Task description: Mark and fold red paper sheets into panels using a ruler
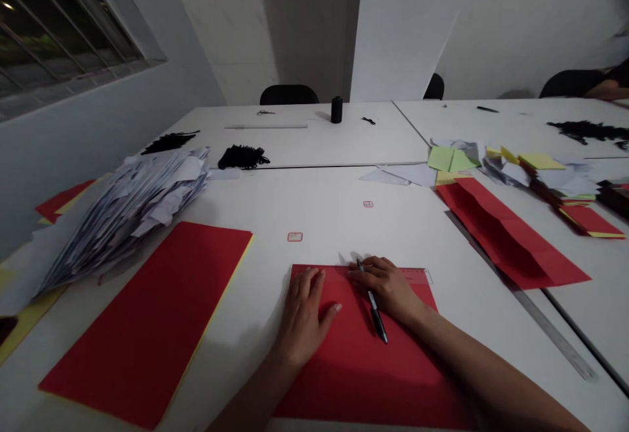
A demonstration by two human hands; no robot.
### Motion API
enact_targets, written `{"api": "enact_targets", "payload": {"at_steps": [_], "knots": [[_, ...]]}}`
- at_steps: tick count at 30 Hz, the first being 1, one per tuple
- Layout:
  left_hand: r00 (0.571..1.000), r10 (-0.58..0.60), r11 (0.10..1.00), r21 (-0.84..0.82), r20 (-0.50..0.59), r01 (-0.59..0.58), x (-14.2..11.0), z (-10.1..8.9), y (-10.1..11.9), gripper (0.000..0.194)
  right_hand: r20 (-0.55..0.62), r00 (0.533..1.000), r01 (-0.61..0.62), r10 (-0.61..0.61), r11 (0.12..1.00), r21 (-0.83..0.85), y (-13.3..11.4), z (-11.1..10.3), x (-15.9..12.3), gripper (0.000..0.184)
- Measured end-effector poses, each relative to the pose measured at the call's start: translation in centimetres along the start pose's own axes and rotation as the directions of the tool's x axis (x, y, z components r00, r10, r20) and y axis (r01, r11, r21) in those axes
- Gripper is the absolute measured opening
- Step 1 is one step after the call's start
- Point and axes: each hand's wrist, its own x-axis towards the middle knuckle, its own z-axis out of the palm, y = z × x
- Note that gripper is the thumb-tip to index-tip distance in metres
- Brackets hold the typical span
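You sit at a cluster of white tables (344,216) pushed together in a dim, white-walled room. Left of the tables, a barred window (54,32) shows darkness outside with one small light. Beyond the tables' far edge stand black chairs (289,94) against a pale wall, where a white pillar (398,25) rises.

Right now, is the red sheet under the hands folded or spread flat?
Spread flat: the red sheet lies on the white table, left hand pressing it, with no visible crease.
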Motion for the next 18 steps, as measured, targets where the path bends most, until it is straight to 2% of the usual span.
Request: {"api": "enact_targets", "payload": {"at_steps": [6,18], "knots": [[1.0,-0.007,1.0,0.016,0.005,0.007,-0.04,0.07,0.01,0.056,0.011,1.0,-0.004,0.004,1.0,-0.014,0.08,0.06,-0.07,0.033],[1.0,-0.013,1.0,0.013,0.028,0.013,0.21,-0.43,0.41,0.055,0.023,1.0,-0.008,0.008,1.0,-0.004,0.02,-0.08,-0.03,0.03]]}}
